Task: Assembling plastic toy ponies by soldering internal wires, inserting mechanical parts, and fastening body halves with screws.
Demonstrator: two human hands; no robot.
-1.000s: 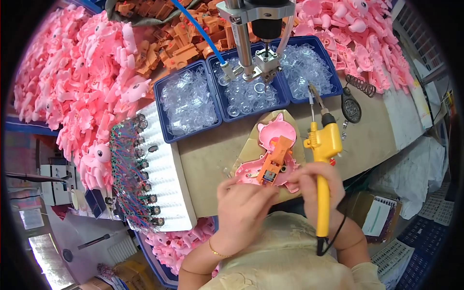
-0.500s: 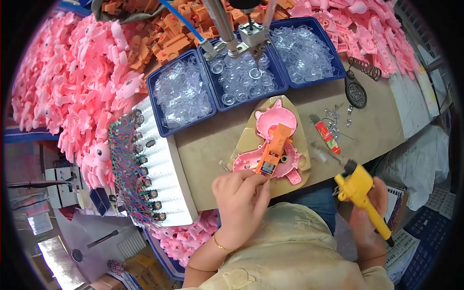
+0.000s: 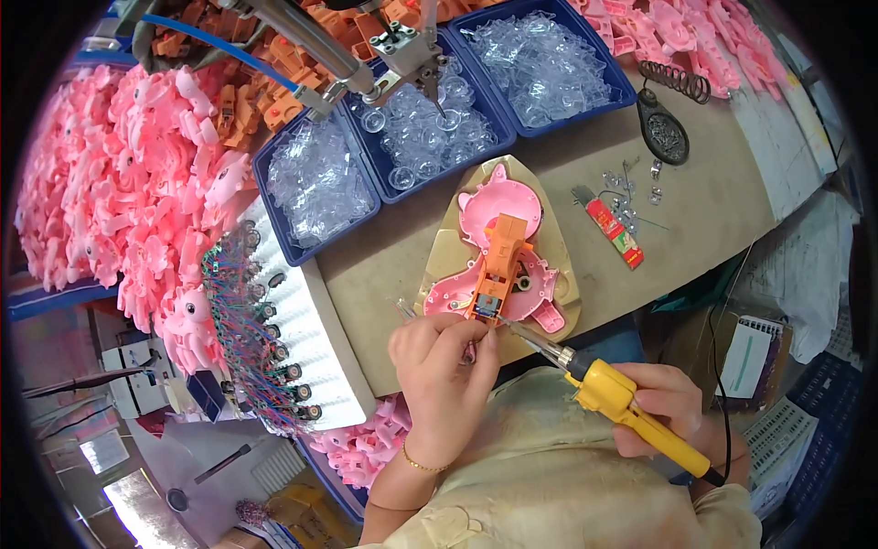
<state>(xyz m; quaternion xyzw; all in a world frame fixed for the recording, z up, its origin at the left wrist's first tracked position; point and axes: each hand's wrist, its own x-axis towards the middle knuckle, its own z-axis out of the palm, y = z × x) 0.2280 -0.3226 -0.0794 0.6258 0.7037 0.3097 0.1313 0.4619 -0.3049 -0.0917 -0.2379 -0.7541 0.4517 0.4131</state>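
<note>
A yellow soldering iron (image 3: 605, 391) is wrapped in the fingers of my right hand (image 3: 660, 407). Its metal tip points up and left to the near end of an orange plastic housing (image 3: 506, 254); I cannot tell whether it touches. That housing lies over a pink toy shell half (image 3: 501, 203), which rests in a tan holding fixture (image 3: 560, 224). Just below the housing's near end, my left hand (image 3: 445, 366) is closed, thumb and fingers pinched together. What it grips is too small or hidden to make out.
Blue bins (image 3: 373, 216) of clear plastic parts stand behind the fixture, under a metal machine head (image 3: 416, 59). Left is a white foam tray (image 3: 340, 389) with wired speakers, beside heaped pink toy parts (image 3: 137, 183). A red packet (image 3: 615, 233) and a coiled-wire stand (image 3: 663, 128) lie right.
The soldering iron has swung left and its tip has come close to the orange housing's near end. My left hand stays beside the housing. The whole view has shifted slightly.
</note>
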